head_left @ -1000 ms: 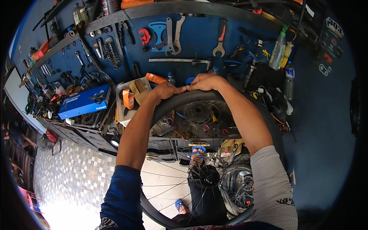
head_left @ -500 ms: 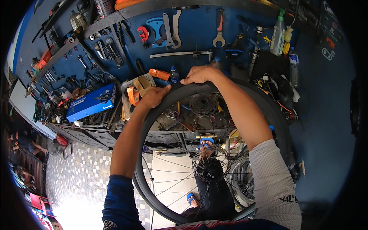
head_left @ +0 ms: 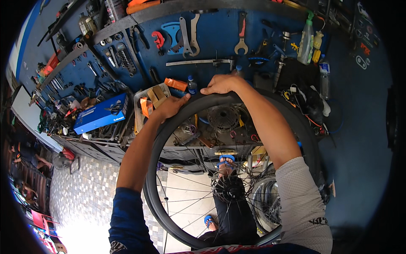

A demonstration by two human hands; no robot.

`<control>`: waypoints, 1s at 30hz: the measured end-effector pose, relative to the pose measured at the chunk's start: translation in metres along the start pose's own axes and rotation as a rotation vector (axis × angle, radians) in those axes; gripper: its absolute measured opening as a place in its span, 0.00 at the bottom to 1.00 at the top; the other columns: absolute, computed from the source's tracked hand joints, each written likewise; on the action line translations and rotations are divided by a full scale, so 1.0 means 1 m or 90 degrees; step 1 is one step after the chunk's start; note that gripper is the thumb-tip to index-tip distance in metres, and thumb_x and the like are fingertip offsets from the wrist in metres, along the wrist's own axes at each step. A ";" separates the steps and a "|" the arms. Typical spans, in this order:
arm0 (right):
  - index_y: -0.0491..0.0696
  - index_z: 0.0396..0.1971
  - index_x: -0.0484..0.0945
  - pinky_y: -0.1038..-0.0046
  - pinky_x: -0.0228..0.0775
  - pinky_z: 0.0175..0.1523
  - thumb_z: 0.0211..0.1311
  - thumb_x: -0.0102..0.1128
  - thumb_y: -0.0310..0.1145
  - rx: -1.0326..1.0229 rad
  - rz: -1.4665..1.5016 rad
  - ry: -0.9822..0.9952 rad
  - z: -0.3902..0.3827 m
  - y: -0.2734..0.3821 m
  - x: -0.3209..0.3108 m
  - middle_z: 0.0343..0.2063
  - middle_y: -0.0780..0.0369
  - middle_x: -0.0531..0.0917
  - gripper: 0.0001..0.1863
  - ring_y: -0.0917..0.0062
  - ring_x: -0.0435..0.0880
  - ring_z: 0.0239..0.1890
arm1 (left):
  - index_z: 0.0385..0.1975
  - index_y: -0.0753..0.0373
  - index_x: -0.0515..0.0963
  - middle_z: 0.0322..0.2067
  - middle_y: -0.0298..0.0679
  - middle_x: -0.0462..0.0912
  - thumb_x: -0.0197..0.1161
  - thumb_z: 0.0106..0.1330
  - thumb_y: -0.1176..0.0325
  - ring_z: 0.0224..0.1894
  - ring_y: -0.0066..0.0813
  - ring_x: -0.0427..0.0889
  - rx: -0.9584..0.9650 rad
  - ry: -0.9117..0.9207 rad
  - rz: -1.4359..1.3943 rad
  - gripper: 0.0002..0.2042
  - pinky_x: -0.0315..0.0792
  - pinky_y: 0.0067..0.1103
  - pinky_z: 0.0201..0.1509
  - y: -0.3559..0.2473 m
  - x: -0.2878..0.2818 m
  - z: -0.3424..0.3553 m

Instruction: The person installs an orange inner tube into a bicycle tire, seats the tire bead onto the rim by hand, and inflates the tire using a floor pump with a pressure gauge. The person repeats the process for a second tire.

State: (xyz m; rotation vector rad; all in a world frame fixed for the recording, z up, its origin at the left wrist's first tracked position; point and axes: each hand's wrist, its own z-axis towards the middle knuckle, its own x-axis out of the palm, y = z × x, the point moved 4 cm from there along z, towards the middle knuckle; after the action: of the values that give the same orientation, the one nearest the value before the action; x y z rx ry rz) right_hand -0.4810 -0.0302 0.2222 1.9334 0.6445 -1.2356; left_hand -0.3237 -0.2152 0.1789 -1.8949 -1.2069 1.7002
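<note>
A spoked bicycle wheel with a black tire stands upright in front of me, its hub over my leg. My left hand is closed around the upper left of the tire, its thumb along the top. My right hand curls over the tire's top, thumb toward the left one. A short stretch of tire shows between the two hands. The right fingertips are hidden behind the tire. Just beyond the hands stands a small dark bottle with a blue cap.
Behind the wheel, a cluttered workbench holds a sprocket cassette, a plastic basket of small boxes and a blue box. Wrenches hang on the blue wall. Bottles, including a green-topped spray bottle, stand at the right.
The wheel's left side and my left forearm have shifted slightly left. Both hands keep their hold at the top of the tire.
</note>
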 end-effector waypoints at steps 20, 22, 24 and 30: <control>0.51 0.45 0.91 0.58 0.76 0.49 0.69 0.57 0.67 -0.139 -0.044 -0.080 0.005 0.063 -0.001 0.39 0.56 0.89 0.33 0.61 0.87 0.46 | 0.29 0.68 0.84 0.20 0.52 0.81 0.65 0.73 0.47 0.23 0.47 0.81 0.226 -0.378 0.089 0.25 0.71 0.39 0.32 0.004 -0.003 -0.048; 0.48 0.44 0.91 0.60 0.75 0.46 0.69 0.58 0.67 -0.136 -0.039 -0.083 0.007 0.060 -0.002 0.36 0.57 0.88 0.33 0.63 0.87 0.42 | 0.29 0.68 0.84 0.20 0.52 0.80 0.65 0.73 0.47 0.23 0.48 0.80 0.270 -0.413 0.099 0.24 0.71 0.38 0.32 -0.001 0.001 -0.049; 0.48 0.44 0.91 0.60 0.74 0.45 0.69 0.58 0.67 -0.109 -0.042 -0.037 0.008 0.057 -0.001 0.36 0.57 0.87 0.34 0.64 0.86 0.41 | 0.28 0.68 0.84 0.18 0.52 0.79 0.65 0.73 0.47 0.23 0.47 0.80 0.247 -0.398 0.093 0.25 0.71 0.38 0.32 -0.002 0.003 -0.046; 0.48 0.46 0.91 0.61 0.75 0.50 0.68 0.60 0.67 -0.068 -0.032 -0.032 0.008 0.049 0.003 0.41 0.57 0.89 0.34 0.64 0.86 0.46 | 0.30 0.67 0.87 0.17 0.49 0.79 0.65 0.72 0.45 0.23 0.40 0.81 0.231 -0.324 0.077 0.26 0.72 0.35 0.32 -0.004 0.000 -0.037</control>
State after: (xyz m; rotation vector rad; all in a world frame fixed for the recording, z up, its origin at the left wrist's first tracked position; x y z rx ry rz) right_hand -0.4485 -0.0661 0.2327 1.8029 0.7212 -1.2512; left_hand -0.2907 -0.2022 0.1903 -1.3883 -0.8594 2.3723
